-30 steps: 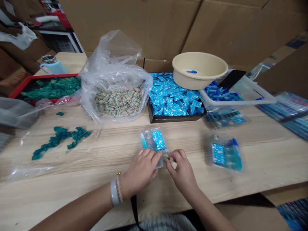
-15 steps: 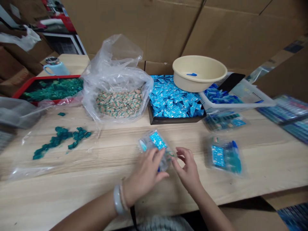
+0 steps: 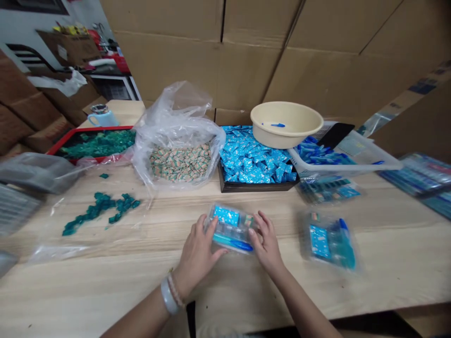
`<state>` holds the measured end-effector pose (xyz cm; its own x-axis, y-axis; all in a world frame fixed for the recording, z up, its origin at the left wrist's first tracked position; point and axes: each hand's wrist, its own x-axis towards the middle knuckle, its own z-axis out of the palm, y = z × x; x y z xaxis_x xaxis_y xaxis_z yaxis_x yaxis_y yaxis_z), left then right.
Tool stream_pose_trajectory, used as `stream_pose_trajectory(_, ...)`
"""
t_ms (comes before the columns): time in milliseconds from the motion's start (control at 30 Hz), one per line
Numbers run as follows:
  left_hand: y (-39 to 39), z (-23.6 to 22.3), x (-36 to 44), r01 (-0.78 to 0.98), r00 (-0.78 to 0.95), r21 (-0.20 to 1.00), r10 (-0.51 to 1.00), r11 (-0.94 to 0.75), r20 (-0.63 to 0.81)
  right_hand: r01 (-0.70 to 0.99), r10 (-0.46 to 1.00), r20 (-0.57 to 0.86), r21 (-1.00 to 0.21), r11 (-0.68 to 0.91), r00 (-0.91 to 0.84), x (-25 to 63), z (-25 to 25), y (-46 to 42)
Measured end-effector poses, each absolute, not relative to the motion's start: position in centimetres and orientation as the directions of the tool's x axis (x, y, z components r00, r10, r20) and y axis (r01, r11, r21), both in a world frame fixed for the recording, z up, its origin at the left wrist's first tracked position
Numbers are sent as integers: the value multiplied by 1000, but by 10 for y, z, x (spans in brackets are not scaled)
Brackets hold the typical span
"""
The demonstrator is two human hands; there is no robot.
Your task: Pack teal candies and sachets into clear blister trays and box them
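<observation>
Clear plastic tray (image 3: 229, 231) is lying flat between two bare hands on a pale wooden table (image 3: 141, 281), near the middle of the scene. The left hand (image 3: 199, 246) is grasping its left end, fingers reaching over the edge and thumb extending along the near side, while a pale bangle (image 3: 169, 296) is circling the wrist. The right hand (image 3: 268, 241) is touching the right end with fingers bent; whether it is pinching the edge, one cannot tell. Inside, a blue packet (image 3: 226, 216) is occupying the far left part, a small tan packet (image 3: 248, 219) is sitting at the far right, and a blue-and-teal stick (image 3: 232, 242) is running along the near side. To the right, a second filled tray (image 3: 336, 246) is resting apart. Beyond the hands, a black box (image 3: 259, 187) is holding heaped blue packets (image 3: 250, 162), with a cream basin (image 3: 282, 139) overlapping its far right corner and a white basket (image 3: 352, 167) standing beside it. Farther left, a plastic bag (image 3: 172, 112) is brimming with tan-and-green packets (image 3: 181, 162), loose green pieces (image 3: 86, 216) are lying scattered, and a red-rimmed tray (image 3: 58, 144) is holding more. Cardboard (image 3: 176, 61) is lining the far side.
</observation>
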<state>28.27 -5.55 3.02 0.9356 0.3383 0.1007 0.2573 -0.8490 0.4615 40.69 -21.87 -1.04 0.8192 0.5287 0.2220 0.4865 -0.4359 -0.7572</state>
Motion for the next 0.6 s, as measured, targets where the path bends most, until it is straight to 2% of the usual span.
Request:
stream_pose_trajectory(167,-61,34,281,304,925,405,369,-862,90,620,692,168,-621,-479,703,421,2,-226)
stream_pose_trajectory(300,-66,40,280,314,925,325,364,-892,108,683,641,290,-502,-530,710,424,10,-237)
stream_pose_trajectory(367,-71,46,283,206,957,280,253,-938,144,669,531,409,-406,-623,742,424,12,-254)
stream_pose_trajectory(467,-77,53,300,-129,982,233,-92,-964,164,506,326,535,-231,-831,780,426,10,-297)
stream_pose_trajectory(533,-79,55,317,-302,950,215,-274,-929,151,317,194,537,-146,-937,821,430,8,-330)
stream_pose_trajectory(600,-80,53,333,-354,934,205,-335,-912,123,192,117,472,-113,-975,874,436,5,-359)
